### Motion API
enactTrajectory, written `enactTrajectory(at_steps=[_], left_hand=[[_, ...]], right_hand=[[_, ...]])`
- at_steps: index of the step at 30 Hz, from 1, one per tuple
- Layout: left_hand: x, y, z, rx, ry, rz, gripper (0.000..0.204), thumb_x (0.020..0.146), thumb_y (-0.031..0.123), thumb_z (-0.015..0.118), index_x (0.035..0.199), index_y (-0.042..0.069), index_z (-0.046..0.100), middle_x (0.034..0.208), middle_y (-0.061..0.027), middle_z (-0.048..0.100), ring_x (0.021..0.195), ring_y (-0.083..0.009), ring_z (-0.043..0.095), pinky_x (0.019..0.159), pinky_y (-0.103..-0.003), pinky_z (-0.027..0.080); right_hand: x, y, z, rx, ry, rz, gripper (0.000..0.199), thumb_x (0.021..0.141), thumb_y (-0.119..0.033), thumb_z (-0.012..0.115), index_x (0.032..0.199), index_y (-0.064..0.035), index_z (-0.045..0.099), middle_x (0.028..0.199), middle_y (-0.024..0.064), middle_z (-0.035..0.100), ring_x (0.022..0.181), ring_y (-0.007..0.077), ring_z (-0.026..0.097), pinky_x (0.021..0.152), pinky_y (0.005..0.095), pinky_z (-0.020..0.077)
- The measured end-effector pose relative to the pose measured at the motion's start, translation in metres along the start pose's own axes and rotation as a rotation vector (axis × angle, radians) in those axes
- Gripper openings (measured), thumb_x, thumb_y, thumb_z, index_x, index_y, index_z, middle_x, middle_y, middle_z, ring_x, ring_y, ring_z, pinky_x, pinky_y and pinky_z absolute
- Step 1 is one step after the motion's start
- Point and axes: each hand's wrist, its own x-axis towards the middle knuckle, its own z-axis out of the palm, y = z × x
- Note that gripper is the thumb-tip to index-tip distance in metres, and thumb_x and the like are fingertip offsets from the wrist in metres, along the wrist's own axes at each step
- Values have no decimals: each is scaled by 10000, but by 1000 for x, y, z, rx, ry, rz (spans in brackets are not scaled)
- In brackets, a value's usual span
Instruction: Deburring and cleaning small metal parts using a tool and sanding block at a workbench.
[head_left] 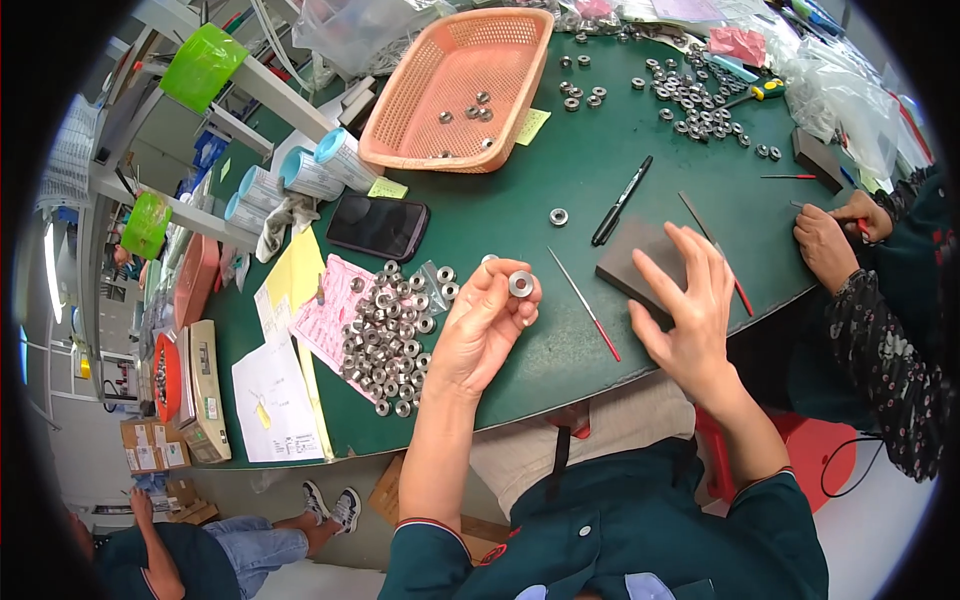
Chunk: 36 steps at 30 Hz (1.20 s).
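Note:
Between the thumb and fingers of my left hand (pixel 484 325) is a small round metal ring (pixel 521 284) with a hole through its middle. My right hand (pixel 690 305) holds nothing; its fingers are spread above a dark grey rectangular block (pixel 640 262). A thin needle file (pixel 585 305) with a red handle lies on the green table between my hands. Left of my left hand, many similar metal rings (pixel 390 350) are piled on pink paper. One loose ring (pixel 558 216) rests farther back, beside a black pen (pixel 622 200).
An orange plastic basket (pixel 385 140) with several rings stands at the back, near a dark phone (pixel 377 226). More rings (pixel 695 95) are scattered at the far right, by a screwdriver (pixel 768 90). At right, a co-worker's hands (pixel 830 245) are at the same table (pixel 480 215).

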Motion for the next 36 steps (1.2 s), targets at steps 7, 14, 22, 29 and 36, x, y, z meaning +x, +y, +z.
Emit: enactTrajectory(at_steps=[7, 14, 22, 29, 36], left_hand=[[2, -1, -5, -89, -13, -18, 177, 872, 180, 533, 984, 43, 533, 861, -73, 524, 740, -108, 491, 692, -211, 438], [2, -1, -10, -83, 52, 0, 183, 852, 101, 547, 1009, 9, 523, 916, -107, 558, 785, -122, 535, 733, -216, 464], [3, -3, -13, -60, 58, -50, 245, 863, 184, 548, 1001, -17, 534, 888, -80, 563, 765, -107, 526, 713, -217, 455], [2, -4, -12, -77, 61, -110, 331, 867, 327, 523, 908, 0, 554, 819, -53, 541, 676, -97, 486, 643, -218, 430], [-2, -2, -10, -43, 74, -124, 327, 857, 339, 539, 855, 13, 560, 765, -53, 534, 633, -98, 461, 585, -214, 387]], right_hand=[[-26, -20, 1, -31, -227, -152, 209, 576, -187, 698, 644, -66, 541, 690, 37, 434, 704, 218, 432, 628, 342, 306], [-17, -16, -7, 103, -43, 6, 158, 591, -8, 638, 624, -48, 488, 573, 53, 463, 545, 206, 468, 514, 317, 347], [-19, -15, -22, 754, 304, 103, 142, 699, 96, 620, 814, 44, 556, 693, 120, 625, 622, 186, 610, 559, 245, 480], [-15, -21, -13, 884, 438, -52, 147, 736, 1, 655, 826, 21, 540, 697, 104, 610, 634, 201, 600, 581, 269, 484], [-6, -24, 1, 774, 380, -72, 181, 695, -2, 687, 791, 1, 533, 745, 130, 628, 633, 213, 601, 574, 278, 482]])
